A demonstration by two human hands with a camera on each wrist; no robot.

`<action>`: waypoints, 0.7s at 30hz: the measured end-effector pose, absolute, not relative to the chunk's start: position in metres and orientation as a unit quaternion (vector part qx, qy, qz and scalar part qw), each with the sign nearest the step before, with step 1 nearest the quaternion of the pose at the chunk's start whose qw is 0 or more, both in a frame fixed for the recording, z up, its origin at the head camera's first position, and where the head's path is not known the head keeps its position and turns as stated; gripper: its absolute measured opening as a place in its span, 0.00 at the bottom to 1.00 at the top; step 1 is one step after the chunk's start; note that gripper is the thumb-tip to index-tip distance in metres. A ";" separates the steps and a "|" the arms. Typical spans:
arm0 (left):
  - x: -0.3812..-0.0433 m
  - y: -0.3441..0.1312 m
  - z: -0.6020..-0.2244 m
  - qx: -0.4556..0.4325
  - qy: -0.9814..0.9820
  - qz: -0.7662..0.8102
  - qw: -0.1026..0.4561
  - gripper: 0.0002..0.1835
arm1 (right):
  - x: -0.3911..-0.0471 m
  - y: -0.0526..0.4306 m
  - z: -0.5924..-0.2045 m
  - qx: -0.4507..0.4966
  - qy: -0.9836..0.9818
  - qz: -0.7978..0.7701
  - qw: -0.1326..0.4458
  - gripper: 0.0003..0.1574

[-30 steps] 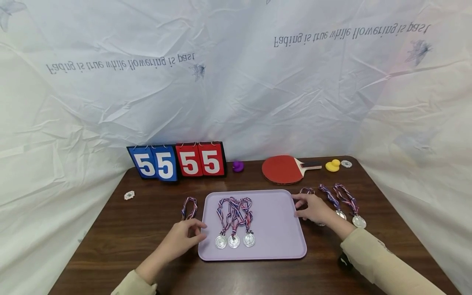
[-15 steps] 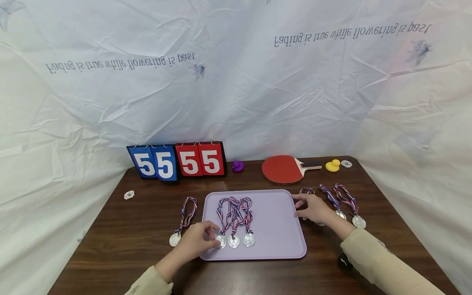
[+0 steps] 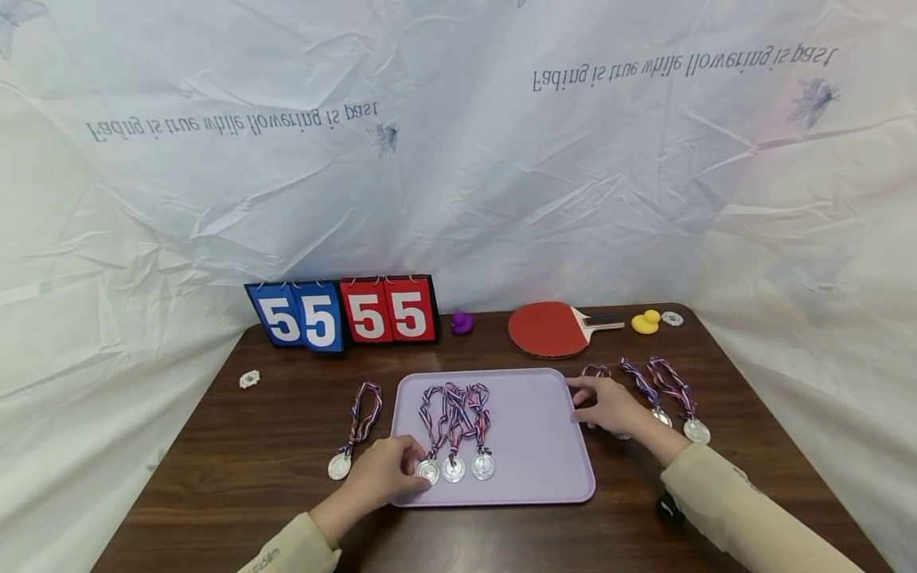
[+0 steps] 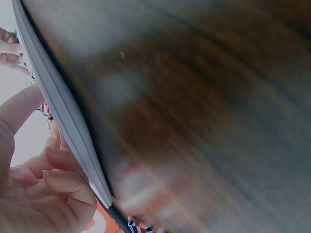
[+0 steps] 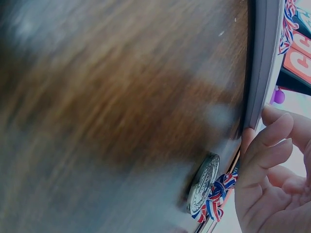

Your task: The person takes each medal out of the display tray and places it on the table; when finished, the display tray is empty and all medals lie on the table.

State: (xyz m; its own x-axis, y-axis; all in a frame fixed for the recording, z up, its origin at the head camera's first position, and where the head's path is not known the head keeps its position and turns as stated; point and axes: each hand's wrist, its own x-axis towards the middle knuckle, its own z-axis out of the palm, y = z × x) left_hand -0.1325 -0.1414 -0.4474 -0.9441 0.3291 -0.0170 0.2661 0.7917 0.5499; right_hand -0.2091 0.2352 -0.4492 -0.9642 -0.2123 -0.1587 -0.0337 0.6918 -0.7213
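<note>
A lilac tray (image 3: 537, 477) lies on the dark wooden table, carrying three silver medals (image 3: 483, 466) side by side with red-white-blue ribbons. With thumb and forefinger my left hand (image 3: 381, 473) pinches the leftmost medal (image 3: 427, 471) by its edge, reaching over the rim. In the left wrist view the other fingers (image 4: 68, 182) curl against the tray's outer side. My right hand (image 3: 609, 404) touches the tray's right rim with its fingertips. A medal (image 5: 204, 187) lies beside that hand, largely hidden under it in the head view.
Another medal (image 3: 340, 465) lies left of the tray; two more medals (image 3: 696, 430) lie far right. Behind stand a flip scoreboard (image 3: 344, 315), a purple duck (image 3: 462, 322), a red table tennis bat (image 3: 549, 329), a yellow duck (image 3: 645, 321) and white chips (image 3: 250, 379).
My left hand has moved right from the tray's left rim onto the leftmost medal, uncovering the medal on the table to the left. My right hand has stayed still.
</note>
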 end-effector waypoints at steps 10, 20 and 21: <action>-0.134 -0.145 -0.451 0.169 0.937 0.302 0.040 0.15 | -0.208 0.234 -0.448 -0.053 0.916 -0.379 0.123 0.38; -0.135 -0.149 -0.450 0.193 0.922 0.331 0.048 0.11 | -0.208 0.234 -0.449 -0.067 0.916 -0.380 0.111 0.37; -0.135 -0.149 -0.449 0.195 0.922 0.332 0.049 0.10 | -0.208 0.234 -0.449 -0.066 0.916 -0.381 0.111 0.37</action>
State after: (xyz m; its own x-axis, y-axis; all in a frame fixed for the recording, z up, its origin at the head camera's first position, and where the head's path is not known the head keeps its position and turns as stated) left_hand -0.1352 -0.1491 -0.4493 -0.9193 0.3916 0.0398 0.3270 0.7035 0.6309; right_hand -0.2085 0.2338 -0.4488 -0.9664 -0.2062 -0.1537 -0.0365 0.7016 -0.7117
